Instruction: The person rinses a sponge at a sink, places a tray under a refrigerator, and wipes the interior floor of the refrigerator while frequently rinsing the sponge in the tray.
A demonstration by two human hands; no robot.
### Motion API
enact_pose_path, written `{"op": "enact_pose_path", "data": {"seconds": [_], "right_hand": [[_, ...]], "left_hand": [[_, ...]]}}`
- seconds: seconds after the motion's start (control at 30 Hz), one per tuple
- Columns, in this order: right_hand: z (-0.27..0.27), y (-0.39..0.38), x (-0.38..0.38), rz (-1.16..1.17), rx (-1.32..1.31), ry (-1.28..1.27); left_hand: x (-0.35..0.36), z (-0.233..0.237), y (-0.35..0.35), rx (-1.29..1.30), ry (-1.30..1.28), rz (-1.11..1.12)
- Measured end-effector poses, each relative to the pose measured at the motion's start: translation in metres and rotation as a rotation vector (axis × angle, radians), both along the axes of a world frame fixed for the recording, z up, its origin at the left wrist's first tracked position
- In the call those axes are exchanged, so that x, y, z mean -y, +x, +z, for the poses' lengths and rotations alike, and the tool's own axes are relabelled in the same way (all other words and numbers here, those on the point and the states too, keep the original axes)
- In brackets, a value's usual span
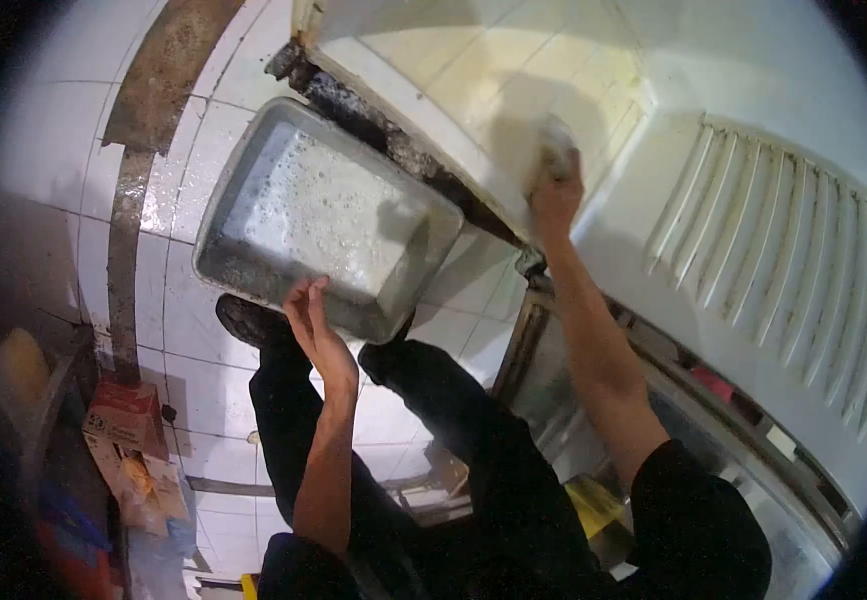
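Observation:
My right hand (558,198) reaches into a white cabinet, its fingers closed around a greyish-white wad (556,140). The wad is right at the yellow-stained inner surface (514,80) and throws a shadow there; I cannot tell whether it is a cloth or a sponge. Over the near rim of a grey basin (216,225), my left hand (320,330) hovers with fingers loosely extended and nothing in them. Cloudy, foamy water (319,205) fills part of the basin, which stands on the floor between my feet and the cabinet.
White ribs with dark grime form a panel (764,230) at the right. A rusty, blackened edge (374,120) runs along the cabinet's front. White tiles (179,290) cover the floor, partly wet. An open cardboard box (126,420) stands at lower left, and a dark shoe (239,318) beside the basin.

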State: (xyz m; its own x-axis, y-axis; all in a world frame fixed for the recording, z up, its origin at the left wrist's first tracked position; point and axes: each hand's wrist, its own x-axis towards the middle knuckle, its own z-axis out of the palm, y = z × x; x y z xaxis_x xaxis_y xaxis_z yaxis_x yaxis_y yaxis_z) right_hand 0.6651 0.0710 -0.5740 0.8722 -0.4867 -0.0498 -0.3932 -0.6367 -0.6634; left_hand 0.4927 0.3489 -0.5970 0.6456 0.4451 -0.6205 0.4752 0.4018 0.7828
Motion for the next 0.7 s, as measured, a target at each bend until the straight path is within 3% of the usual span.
{"op": "enact_pose_path", "data": {"seconds": [0.03,0.17,0.2,0.27,0.3,0.37,0.43,0.53,0.57,0.6,0.63,0.67,0.7], "right_hand": [[-0.011,-0.017,0.005,0.002,-0.134,-0.054],[-0.026,-0.057,-0.003,0.362,0.108,-0.048],[-0.015,-0.067,-0.010,0.379,-0.173,-0.288],[-0.002,-0.074,-0.011,0.379,-0.453,-0.527],[0.005,-0.074,-0.011,0.574,-0.126,-0.389],[0.013,-0.065,-0.008,0.742,0.205,-0.240],[0.019,-0.021,-0.012,0.208,0.036,-0.196],[-0.029,0.001,-0.031,0.284,-0.002,-0.170],[-0.023,-0.001,-0.069,0.352,0.037,-0.190],[-0.008,-0.003,-0.091,0.486,0.213,-0.389],[0.001,-0.007,-0.099,0.359,0.001,-0.152],[0.013,-0.011,-0.092,0.341,0.005,-0.161],[0.027,-0.015,-0.079,0.419,-0.159,-0.131]], "left_hand": [[0.002,0.004,0.002,-0.003,0.015,-0.005],[0.012,0.004,0.004,-0.020,0.002,-0.082],[0.014,0.004,0.004,-0.018,-0.002,-0.083],[0.018,0.003,0.006,0.001,0.031,-0.068],[0.019,0.002,0.004,0.003,0.030,-0.073],[0.017,-0.001,0.000,-0.023,-0.007,-0.050],[0.013,-0.003,-0.003,-0.014,0.003,-0.058],[0.015,-0.010,-0.007,0.006,-0.025,-0.037],[0.014,-0.012,-0.007,0.021,-0.047,-0.002],[0.014,-0.010,-0.009,0.015,-0.045,-0.017],[0.014,-0.008,-0.011,-0.005,-0.008,-0.047],[0.016,-0.007,-0.009,-0.015,0.024,-0.075],[0.018,-0.008,-0.009,-0.005,0.014,-0.097]]}}
